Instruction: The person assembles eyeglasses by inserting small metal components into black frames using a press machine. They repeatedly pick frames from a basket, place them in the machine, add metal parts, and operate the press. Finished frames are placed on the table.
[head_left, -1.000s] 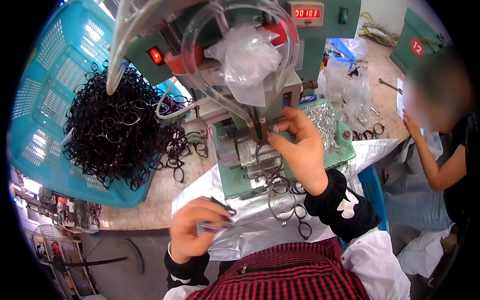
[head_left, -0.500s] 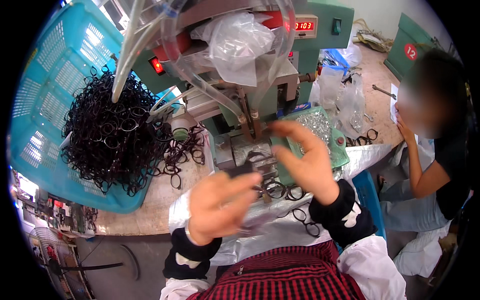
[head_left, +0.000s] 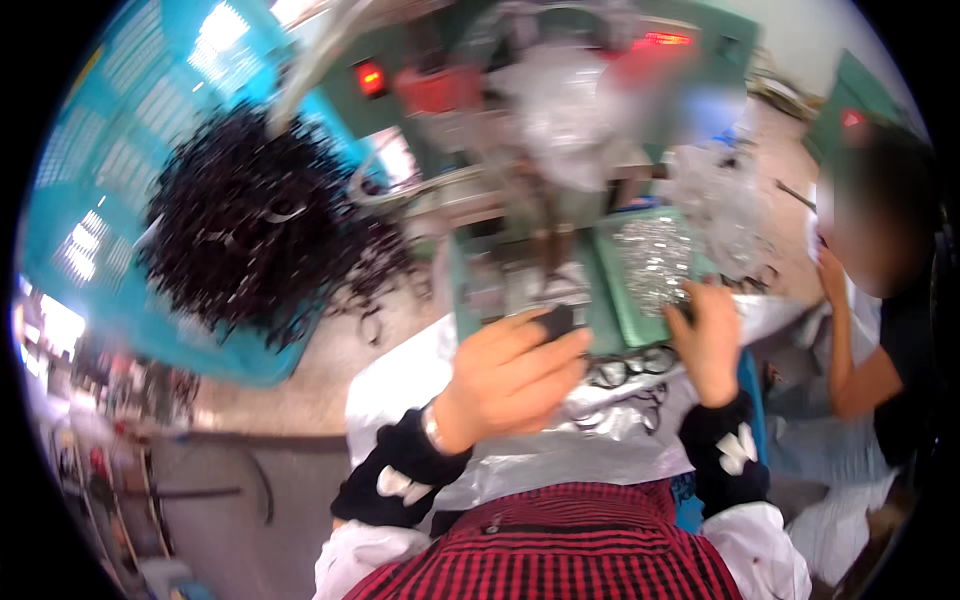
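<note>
My left hand (head_left: 515,382) is in front of the bench machine (head_left: 560,235), its fingers closed together. A small black piece (head_left: 556,322) shows at its fingertips; blur hides whether it is held or worn on a finger. Farther right, my right hand (head_left: 710,345) reaches to the near right edge of a green tray (head_left: 628,318). Small shiny metal parts (head_left: 652,262) fill that tray. Its thumb and forefinger look slightly apart, with nothing visible between them. Dark ring-shaped frames (head_left: 628,370), resembling eyeglass frames, lie between my hands on silvery sheeting (head_left: 590,455).
A blue basket (head_left: 80,200) at left holds a heap of dark ring-shaped frames (head_left: 250,235), some spilling onto the bench (head_left: 290,395). Clear plastic bags (head_left: 715,215) lie behind the tray. A person (head_left: 895,350) sits at the right. A blue container (head_left: 750,385) stands below the bench edge.
My right hand has gone from beside the machine's tooling to the tray's right edge. My left hand has shifted right and slightly up. The whole view has also shifted and blurred.
</note>
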